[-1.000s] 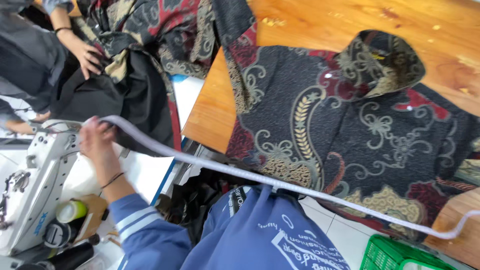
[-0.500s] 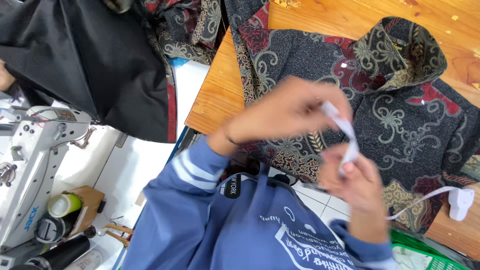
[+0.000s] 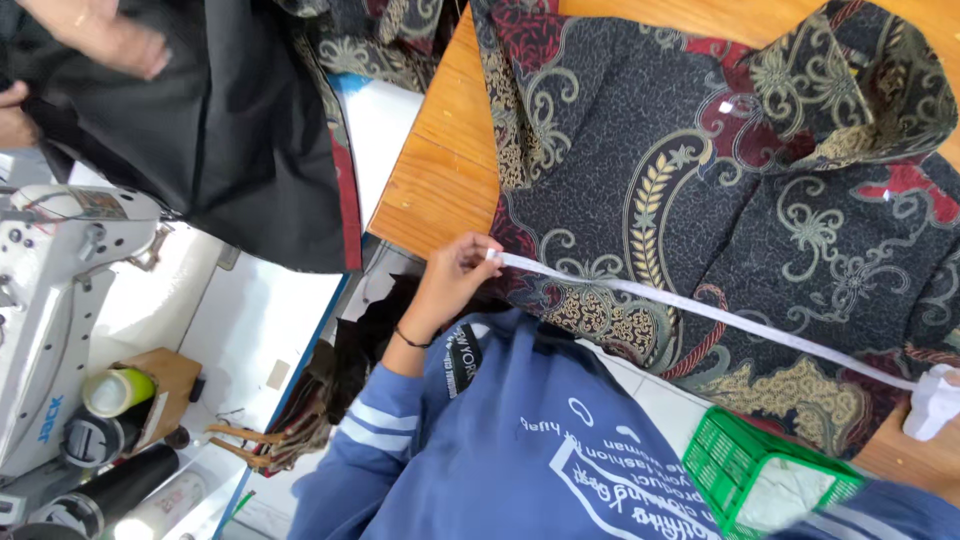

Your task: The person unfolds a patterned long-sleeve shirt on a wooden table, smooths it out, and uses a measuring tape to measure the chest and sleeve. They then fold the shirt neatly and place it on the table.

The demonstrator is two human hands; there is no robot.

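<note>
1. Head view: left hand [image 3: 450, 285] pinches the end of the white measuring tape [image 3: 700, 312] in a closed grip, at the near hem of the patterned shirt [image 3: 700, 200] (spread flat on the wooden bench [image 3: 440, 170]).
2. Tape runs rightward from that grip across the shirt's lower edge.
3. Right hand is out of frame; grip state unknown.
4. Step in hand, as judged: measuring hem width. Next move calls for a taut, straight tape.
</note>
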